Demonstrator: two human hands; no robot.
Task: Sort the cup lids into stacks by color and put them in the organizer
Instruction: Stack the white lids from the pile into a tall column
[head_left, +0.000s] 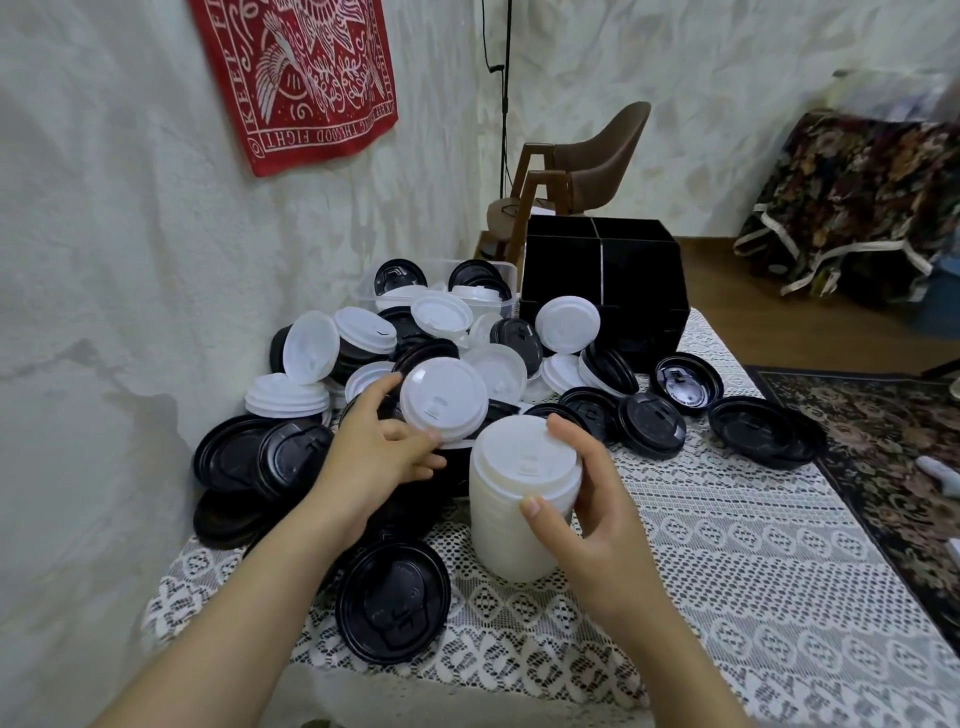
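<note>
A heap of black and white cup lids (395, 343) covers the table's far left half. My left hand (382, 452) pinches a single white lid (444, 397), tilted up just above the heap. My right hand (587, 499) grips the top of a tall stack of white lids (511, 519) that stands on the lace tablecloth in front of me. The black organizer (605, 283) with its dividers stands at the far end of the table, its compartments dark. A small stack of white lids (285, 396) lies at the heap's left.
A clear plastic tub (506, 270) holding several lids sits behind the heap, left of the organizer. Loose black lids (763, 431) lie at the right, and one large black lid (392, 603) lies near me. The wall is close on the left; a chair (582, 166) stands beyond the table.
</note>
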